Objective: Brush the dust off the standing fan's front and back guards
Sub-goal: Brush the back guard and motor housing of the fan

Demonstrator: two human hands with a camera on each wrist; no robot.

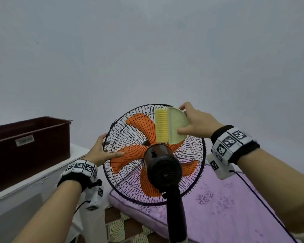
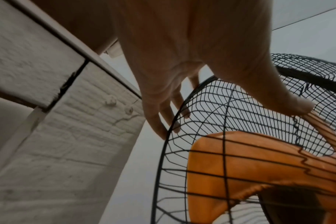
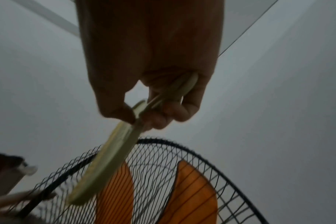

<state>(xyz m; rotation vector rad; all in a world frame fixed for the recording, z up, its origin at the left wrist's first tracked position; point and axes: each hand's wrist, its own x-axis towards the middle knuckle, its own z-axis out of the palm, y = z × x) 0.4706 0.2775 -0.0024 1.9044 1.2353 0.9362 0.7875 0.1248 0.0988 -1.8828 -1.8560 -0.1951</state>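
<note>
The standing fan shows its back in the head view: a black wire back guard (image 1: 191, 169), orange blades (image 1: 140, 123) and a dark motor housing (image 1: 162, 165) on a pole (image 1: 175, 216). My left hand (image 1: 102, 149) pinches the guard's left rim (image 2: 184, 103), its thumb (image 2: 297, 106) on the back wires and its fingers round the front. My right hand (image 1: 193, 121) grips a brush (image 1: 177, 125) by its pale green half-round handle. The brush's yellow bristles (image 1: 161, 127) lie against the upper back guard. The right wrist view shows the brush (image 3: 105, 166) edge-on over the wires (image 3: 163, 159).
A dark red box (image 1: 28, 144) stands on a white cabinet (image 1: 25, 190) to the left, close to the fan. A purple mattress (image 1: 226, 199) lies to the right and under the fan head. A plain grey wall is behind. Black cables hang from both wrist cameras.
</note>
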